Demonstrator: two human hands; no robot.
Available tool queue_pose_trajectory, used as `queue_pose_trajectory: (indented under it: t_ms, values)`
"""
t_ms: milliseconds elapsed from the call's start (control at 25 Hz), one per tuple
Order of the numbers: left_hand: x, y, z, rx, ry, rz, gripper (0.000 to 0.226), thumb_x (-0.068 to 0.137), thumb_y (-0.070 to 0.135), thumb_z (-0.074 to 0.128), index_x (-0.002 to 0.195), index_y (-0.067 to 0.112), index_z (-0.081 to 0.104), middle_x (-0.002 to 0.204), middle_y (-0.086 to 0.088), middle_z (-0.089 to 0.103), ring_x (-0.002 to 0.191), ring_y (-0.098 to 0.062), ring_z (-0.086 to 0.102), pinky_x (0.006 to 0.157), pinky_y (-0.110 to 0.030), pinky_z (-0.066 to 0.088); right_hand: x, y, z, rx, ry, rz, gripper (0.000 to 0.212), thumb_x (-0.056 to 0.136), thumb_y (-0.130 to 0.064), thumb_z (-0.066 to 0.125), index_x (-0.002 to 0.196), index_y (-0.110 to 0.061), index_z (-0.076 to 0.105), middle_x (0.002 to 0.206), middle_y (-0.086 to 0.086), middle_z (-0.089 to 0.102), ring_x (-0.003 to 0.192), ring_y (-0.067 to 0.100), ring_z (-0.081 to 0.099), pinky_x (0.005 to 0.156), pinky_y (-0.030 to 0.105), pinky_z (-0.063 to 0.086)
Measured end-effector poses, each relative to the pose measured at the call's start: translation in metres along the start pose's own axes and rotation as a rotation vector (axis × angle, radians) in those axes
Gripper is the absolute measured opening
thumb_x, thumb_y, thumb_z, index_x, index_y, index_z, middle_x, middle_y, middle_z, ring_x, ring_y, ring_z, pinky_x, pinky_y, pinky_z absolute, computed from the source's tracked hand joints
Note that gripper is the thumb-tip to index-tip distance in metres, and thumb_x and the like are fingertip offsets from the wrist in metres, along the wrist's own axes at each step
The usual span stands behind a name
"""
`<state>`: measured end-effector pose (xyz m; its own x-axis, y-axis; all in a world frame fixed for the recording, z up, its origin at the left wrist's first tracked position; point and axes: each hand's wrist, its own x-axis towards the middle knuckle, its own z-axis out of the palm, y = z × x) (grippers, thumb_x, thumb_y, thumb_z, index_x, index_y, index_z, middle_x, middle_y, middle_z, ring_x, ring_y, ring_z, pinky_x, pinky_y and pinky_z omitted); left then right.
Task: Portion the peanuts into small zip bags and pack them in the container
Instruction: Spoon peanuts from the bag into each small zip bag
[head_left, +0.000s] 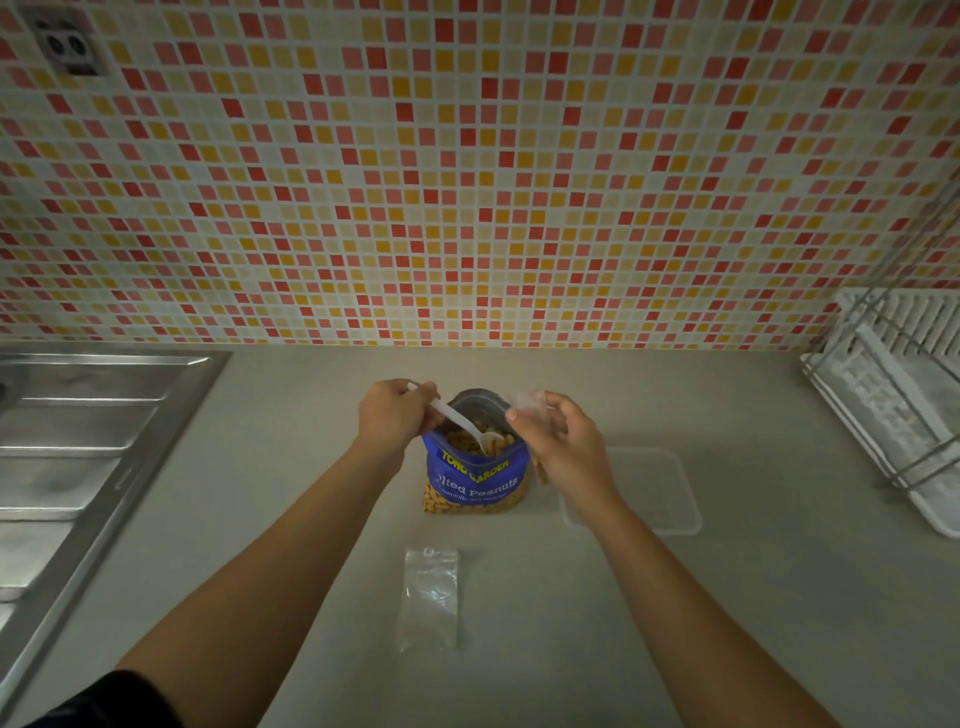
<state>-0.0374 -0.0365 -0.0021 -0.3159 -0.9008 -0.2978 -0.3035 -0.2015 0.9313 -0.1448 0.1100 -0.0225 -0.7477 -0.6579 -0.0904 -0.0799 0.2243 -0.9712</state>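
A blue bag of salted peanuts (475, 480) stands open and upright on the counter. My left hand (390, 418) grips the handle of a white plastic spoon (465, 423) whose bowl is down inside the bag's mouth among the peanuts. My right hand (558, 441) pinches a small clear zip bag (530, 402) just right of the bag's opening. A second small zip bag (430, 597) lies flat on the counter in front of the peanuts. A clear rectangular plastic container (657, 491) sits to the right, partly behind my right wrist.
A steel sink drainboard (78, 457) fills the left side. A white dish rack (898, 405) stands at the right against the tiled wall (467, 182). The grey countertop (597, 623) spreads between them.
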Motion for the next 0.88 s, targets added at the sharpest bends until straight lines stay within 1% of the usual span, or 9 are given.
queue_pose_trajectory:
  t_ms: [80,160,240,320,440,600,760,840,880]
  values:
    - [0.003,-0.002,-0.005,-0.082,0.011,-0.055,0.017,0.092,0.018,0.054,0.087,0.005,0.063,0.075,-0.009,0.061,0.065,-0.015,0.058,0.066,-0.026,0.054,-0.001,-0.002,-0.001,-0.019,-0.001,-0.007,0.052,0.075,-0.044,0.071,0.119,-0.022,0.054,0.113,-0.007,0.061,0.100,0.014,0.061,0.072,0.023,0.050]
    - [0.009,-0.005,-0.012,-0.132,0.055,-0.081,0.018,0.092,0.020,0.054,0.092,0.005,0.063,0.077,-0.009,0.060,0.066,-0.014,0.056,0.064,-0.024,0.052,-0.001,-0.006,-0.003,-0.055,0.019,-0.034,0.051,0.074,-0.043,0.072,0.118,-0.023,0.055,0.113,-0.006,0.062,0.099,0.015,0.061,0.068,0.020,0.048]
    - [0.015,-0.006,-0.018,-0.137,0.105,-0.084,0.020,0.092,0.022,0.053,0.096,0.005,0.063,0.076,-0.008,0.059,0.064,-0.013,0.055,0.064,-0.024,0.051,0.001,-0.010,-0.006,-0.151,0.032,-0.084,0.053,0.074,-0.041,0.073,0.120,-0.021,0.055,0.109,-0.010,0.059,0.098,0.010,0.057,0.070,0.016,0.045]
    - [0.019,-0.008,-0.021,-0.162,0.100,-0.095,0.021,0.092,0.022,0.053,0.098,0.004,0.062,0.074,-0.007,0.057,0.063,-0.012,0.053,0.064,-0.024,0.050,0.003,-0.013,-0.008,-0.298,0.036,-0.181,0.055,0.073,-0.037,0.075,0.121,-0.017,0.056,0.108,-0.008,0.058,0.097,0.009,0.056,0.077,0.018,0.045]
    - [0.021,-0.006,-0.024,-0.225,0.096,-0.132,0.022,0.092,0.019,0.052,0.100,0.001,0.062,0.070,-0.007,0.055,0.061,-0.012,0.052,0.061,-0.022,0.049,0.005,-0.017,-0.009,-0.520,0.027,-0.305,0.057,0.071,-0.035,0.075,0.121,-0.015,0.057,0.113,0.001,0.063,0.098,0.016,0.058,0.084,0.026,0.047]
    - [0.024,0.016,-0.031,-0.305,0.113,-0.106,0.020,0.092,0.016,0.052,0.103,0.002,0.061,0.068,-0.005,0.053,0.058,-0.011,0.050,0.057,-0.020,0.046,0.005,-0.019,-0.004,-0.667,-0.002,-0.376,0.052,0.071,-0.033,0.073,0.117,-0.014,0.059,0.109,0.003,0.064,0.094,0.018,0.059,0.080,0.025,0.044]
    - [0.011,0.052,-0.033,-0.295,0.069,0.070,0.023,0.092,0.017,0.053,0.105,0.001,0.061,0.064,-0.003,0.055,0.056,-0.010,0.051,0.056,-0.021,0.046,0.003,-0.021,0.011,-0.508,0.030,-0.318,0.052,0.070,-0.038,0.074,0.116,-0.017,0.060,0.105,-0.001,0.066,0.093,0.013,0.060,0.078,0.022,0.045]
    - [-0.010,0.065,-0.030,-0.146,0.024,0.313,0.024,0.093,0.022,0.053,0.099,0.001,0.064,0.063,-0.002,0.058,0.055,-0.008,0.055,0.056,-0.020,0.047,0.002,-0.025,0.021,-0.336,0.094,-0.267,0.051,0.069,-0.039,0.076,0.114,-0.020,0.060,0.103,-0.004,0.067,0.091,0.011,0.061,0.079,0.026,0.050]
    - [-0.022,0.069,-0.029,-0.026,0.019,0.500,0.024,0.093,0.024,0.053,0.093,0.003,0.065,0.062,0.000,0.060,0.054,-0.006,0.057,0.056,-0.021,0.048,0.002,-0.027,0.025,-0.255,0.130,-0.254,0.051,0.069,-0.039,0.076,0.113,-0.020,0.060,0.101,-0.005,0.066,0.090,0.010,0.062,0.081,0.029,0.052]
